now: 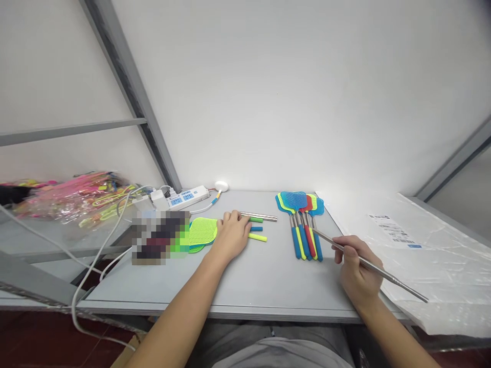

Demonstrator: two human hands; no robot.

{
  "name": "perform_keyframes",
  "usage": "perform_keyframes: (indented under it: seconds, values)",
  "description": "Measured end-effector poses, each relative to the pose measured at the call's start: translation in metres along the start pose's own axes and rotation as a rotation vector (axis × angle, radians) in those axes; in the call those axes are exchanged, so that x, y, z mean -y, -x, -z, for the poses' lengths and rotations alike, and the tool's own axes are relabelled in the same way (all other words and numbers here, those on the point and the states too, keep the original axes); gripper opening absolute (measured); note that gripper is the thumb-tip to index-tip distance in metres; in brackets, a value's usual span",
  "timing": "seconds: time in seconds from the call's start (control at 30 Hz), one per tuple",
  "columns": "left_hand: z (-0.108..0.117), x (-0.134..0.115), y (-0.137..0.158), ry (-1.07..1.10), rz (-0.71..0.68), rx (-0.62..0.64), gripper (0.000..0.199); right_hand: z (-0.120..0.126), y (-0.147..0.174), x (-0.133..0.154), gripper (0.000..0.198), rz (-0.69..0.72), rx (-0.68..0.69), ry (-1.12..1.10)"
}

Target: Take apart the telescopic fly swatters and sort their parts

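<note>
My right hand (358, 271) is closed around a thin metal telescopic rod (399, 282), which slants from the swatters down to the right. My left hand (233, 232) lies over the tabletop with fingers bent and close together; what is under them is hidden. Beside its fingertips are a green handle sleeve (256, 220), a blue sleeve (257, 229), a yellow sleeve (258, 237) and metal rods (264, 216). Left of that hand, perforated yellow-green fly swatter heads (202, 231) are stacked. Between my hands lies a row of several fly swatters (303, 232) with blue, yellow and red handles.
A power strip (190, 197) with plugs and white cables sits at the back left, near a round white device (221, 186). Bagged colourful items (88, 197) fill the left shelf. White plastic packaging (433, 255) covers the right side. A blurred patch hides something at left.
</note>
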State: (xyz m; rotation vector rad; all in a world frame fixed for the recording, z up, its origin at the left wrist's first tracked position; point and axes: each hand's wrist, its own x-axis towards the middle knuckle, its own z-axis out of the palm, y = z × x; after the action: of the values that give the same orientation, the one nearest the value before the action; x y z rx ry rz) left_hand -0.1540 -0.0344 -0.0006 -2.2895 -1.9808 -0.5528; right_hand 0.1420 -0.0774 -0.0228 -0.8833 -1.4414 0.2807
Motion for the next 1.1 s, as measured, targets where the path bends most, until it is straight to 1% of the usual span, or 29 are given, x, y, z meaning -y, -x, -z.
perform_keyframes:
  seconds: [0.33,0.57,0.87,1.1]
  values:
    - [0.001,-0.001,0.0,-0.01,-0.027,-0.037,0.025,0.001,-0.001,0.0,0.02,-0.017,0.034,0.036]
    - [0.0,0.002,-0.002,0.002,-0.047,-0.011,0.026,0.002,0.0,-0.002,0.021,-0.024,0.049,0.038]
    - [-0.006,0.006,-0.01,0.005,-0.006,-0.009,0.027,0.001,0.0,-0.003,0.02,-0.023,0.058,0.008]
    - [-0.008,0.004,-0.013,0.03,0.023,-0.008,0.026,0.0,0.0,-0.003,0.019,-0.045,0.071,0.05]
